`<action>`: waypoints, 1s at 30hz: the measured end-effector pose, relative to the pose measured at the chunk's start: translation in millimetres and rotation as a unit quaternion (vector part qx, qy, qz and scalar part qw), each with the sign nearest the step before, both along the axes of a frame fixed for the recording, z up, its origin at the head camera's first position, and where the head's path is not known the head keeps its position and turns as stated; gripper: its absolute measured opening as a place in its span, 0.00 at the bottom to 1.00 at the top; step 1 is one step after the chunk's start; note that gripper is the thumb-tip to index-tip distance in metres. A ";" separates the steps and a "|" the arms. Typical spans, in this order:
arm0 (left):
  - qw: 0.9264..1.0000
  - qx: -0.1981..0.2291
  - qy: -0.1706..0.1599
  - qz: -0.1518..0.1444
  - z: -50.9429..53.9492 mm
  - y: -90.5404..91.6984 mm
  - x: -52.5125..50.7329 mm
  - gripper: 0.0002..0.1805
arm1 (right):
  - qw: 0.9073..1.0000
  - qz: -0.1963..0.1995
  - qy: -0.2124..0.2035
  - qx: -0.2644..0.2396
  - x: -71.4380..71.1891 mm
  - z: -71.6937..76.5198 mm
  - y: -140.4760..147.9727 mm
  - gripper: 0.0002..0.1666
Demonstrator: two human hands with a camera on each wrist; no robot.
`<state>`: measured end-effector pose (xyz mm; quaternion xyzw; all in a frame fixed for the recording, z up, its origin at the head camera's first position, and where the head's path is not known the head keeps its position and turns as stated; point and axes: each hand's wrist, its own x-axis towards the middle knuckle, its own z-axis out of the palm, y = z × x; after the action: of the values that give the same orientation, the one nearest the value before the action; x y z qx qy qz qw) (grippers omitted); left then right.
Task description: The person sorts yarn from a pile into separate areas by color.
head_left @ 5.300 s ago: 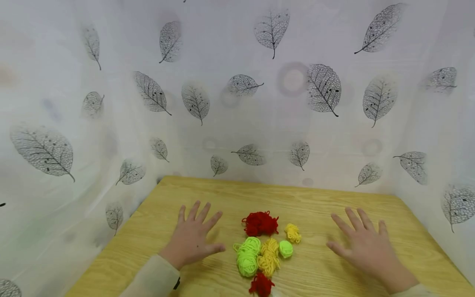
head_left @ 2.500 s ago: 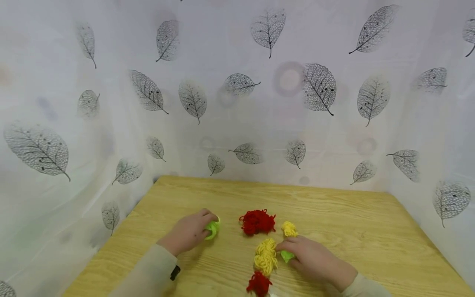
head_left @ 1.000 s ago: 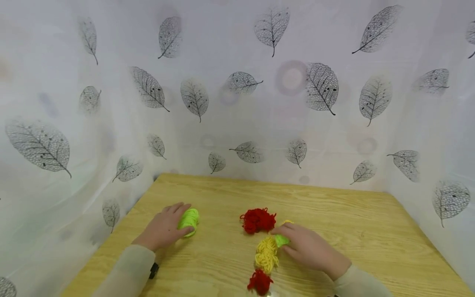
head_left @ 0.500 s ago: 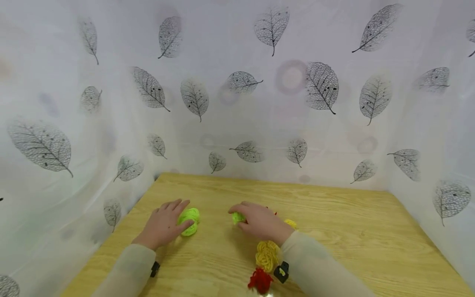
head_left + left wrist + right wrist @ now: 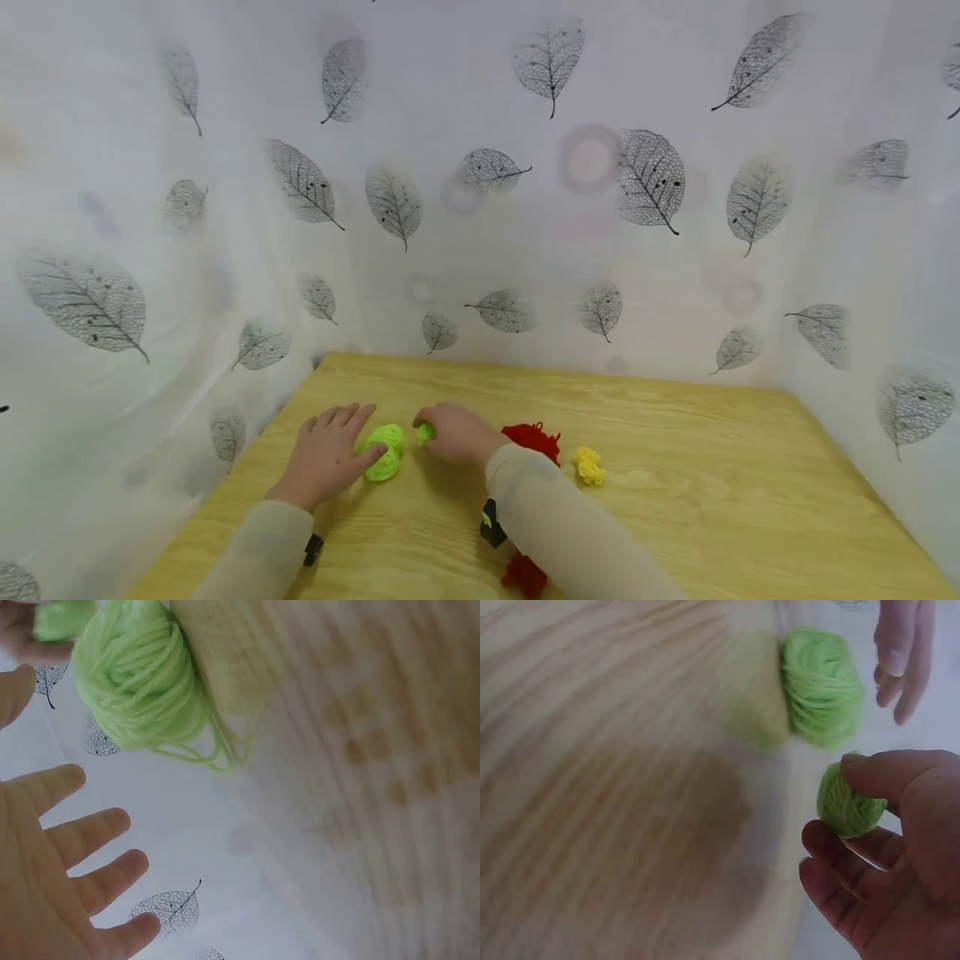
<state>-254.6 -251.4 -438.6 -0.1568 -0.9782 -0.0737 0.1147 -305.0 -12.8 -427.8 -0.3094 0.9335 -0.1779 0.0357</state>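
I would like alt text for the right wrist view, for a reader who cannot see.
A right hand pinches a small green yarn ball. Above it in the picture, a larger green yarn bundle rests on a wooden table, near the left hand.

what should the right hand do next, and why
Probably set the small green ball down beside the larger green bundle. The right hand pinches the ball close to that bundle, with a gap left between them, and the left hand leaves the facing side uncovered.
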 end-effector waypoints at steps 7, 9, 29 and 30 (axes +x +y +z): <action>0.998 0.045 -0.044 -0.021 -2.5 2.7 5.2 0.40 | 1.000 -0.013 -0.016 0.013 -3.2 -24.2 -6.8 0.22; 0.996 0.060 -0.053 -0.025 -2.4 2.7 5.3 0.40 | 1.000 -0.010 -0.011 0.019 -3.4 -27.3 -7.5 0.23; 0.996 0.067 -0.044 -0.042 -0.7 21.2 -0.6 0.43 | 0.998 -0.025 0.025 0.048 1.3 8.0 30.8 0.36; 0.996 0.069 -0.043 -0.045 0.6 23.0 -0.5 0.43 | 0.998 -0.026 0.028 0.047 0.9 10.2 34.5 0.36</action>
<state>-255.1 -228.4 -438.0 -0.1894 -0.9667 -0.1523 0.0797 -304.1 21.6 -417.6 -0.2876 0.9492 -0.1259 0.0194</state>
